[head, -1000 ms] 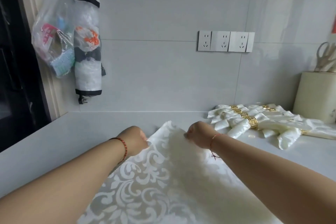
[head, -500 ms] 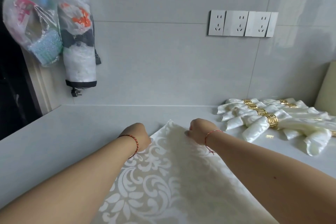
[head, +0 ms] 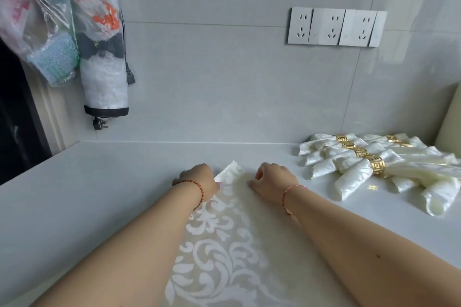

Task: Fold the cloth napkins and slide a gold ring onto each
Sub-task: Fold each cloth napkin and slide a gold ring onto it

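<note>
On the pale grey countertop (head: 82,189), a cream napkin (head: 224,244) with a white scroll pattern lies spread flat between the person's 2 forearms, running from the bottom edge of the view up to a far corner with a zigzag-cut edge. The left hand (head: 197,178) rests at the left side of that far corner, fingers curled down onto the cloth edge and pinching it. The right hand (head: 273,182) sits just to the right of the corner, knuckles up, fingers bent and pressing the napkin; whether it actually grips a fold cannot be told. Both wrists wear a thin red cord bracelet. Well to the right, near the wall, lies a pile of finished napkins (head: 361,172), rolled and fanned, each cinched by a gold ring (head: 377,168) with a key pattern. On the tiled wall hang 3 white sockets (head: 334,26), and at the left a clear plastic bag (head: 32,25) beside a bag dispenser (head: 102,57).
</note>
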